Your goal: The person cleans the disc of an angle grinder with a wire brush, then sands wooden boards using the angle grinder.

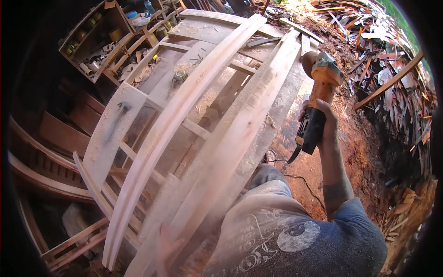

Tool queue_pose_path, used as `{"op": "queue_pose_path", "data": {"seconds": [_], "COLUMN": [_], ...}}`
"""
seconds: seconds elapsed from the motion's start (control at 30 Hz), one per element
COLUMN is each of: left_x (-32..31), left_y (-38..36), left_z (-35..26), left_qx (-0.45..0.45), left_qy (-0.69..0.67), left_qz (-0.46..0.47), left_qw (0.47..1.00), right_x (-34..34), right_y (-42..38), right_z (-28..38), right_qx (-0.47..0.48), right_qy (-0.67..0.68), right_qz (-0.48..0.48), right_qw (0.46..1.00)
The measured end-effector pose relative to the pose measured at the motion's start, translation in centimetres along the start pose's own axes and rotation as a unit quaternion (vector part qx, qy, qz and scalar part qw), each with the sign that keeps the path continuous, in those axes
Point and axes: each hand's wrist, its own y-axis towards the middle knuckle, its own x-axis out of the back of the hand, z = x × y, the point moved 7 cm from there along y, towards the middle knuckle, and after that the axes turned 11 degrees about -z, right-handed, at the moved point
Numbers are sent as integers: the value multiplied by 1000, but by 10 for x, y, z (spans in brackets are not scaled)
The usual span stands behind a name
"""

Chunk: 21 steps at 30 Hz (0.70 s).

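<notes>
My right hand (328, 121) is closed around the orange and black body of an angle grinder (321, 90). Its round disc (309, 63) points away from me, and a power cord hangs from the rear end. The grinder is held up to the right of a long curved wooden beam (240, 134), apart from it. Low in the view, my left hand (167, 249) rests on the near end of that beam, blurred, with its fingers apart and nothing seen in them. A second curved beam (177, 106) lies to the left, roughly alongside the first.
Both beams lie across a dusty wooden frame and boards. A hammer (119, 117) and a tape measure (179, 76) lie on the left side. Cluttered shelves (99, 44) stand behind. Wood scraps (392, 78) are heaped at right; the cord (307, 184) trails over the ground.
</notes>
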Motion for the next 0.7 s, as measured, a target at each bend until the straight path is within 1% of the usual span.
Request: {"op": "queue_pose_path", "data": {"seconds": [0.03, 0.13, 0.23, 0.33, 0.43, 0.5, 0.53, 0.57, 0.63, 0.7], "left_x": [1, -3, -19, -19, -16, -14, -19, -24, -48, -35], "left_y": [4, 23, 43, 53, 51, 49, 47, 44, 42, 45], "left_z": [-14, -93, -128, -141, -143, -147, -140, -132, -98, -107], "left_qx": [-37, -53, -110, -82, -114, -116, -120, -121, -125, -98], "left_qy": [28, 76, 132, 129, 141, 121, 95, 69, -20, -64], "left_qz": [-56, -55, -134, -86, -101, -35, 0, 35, 109, 144], "left_qw": [997, 994, 976, 985, 978, 985, 988, 990, 986, 983], "right_x": [2, 12, 25, 33, 39, 42, 44, 45, 51, 57], "right_y": [-2, -5, -8, -15, -21, -22, -23, -24, -29, -29], "right_z": [0, 0, 1, 5, 7, 12, 13, 16, 21, 24], "right_qx": [-1, 5, -1, 8, 8, 18, 21, 29, 41, 48], "right_qy": [1, 10, 28, 31, 31, 29, 27, 32, 38, 35], "right_qz": [-4, -15, -28, -40, -52, -42, -38, -37, -36, -61], "right_qw": [1000, 1000, 999, 999, 998, 999, 999, 998, 998, 996]}}
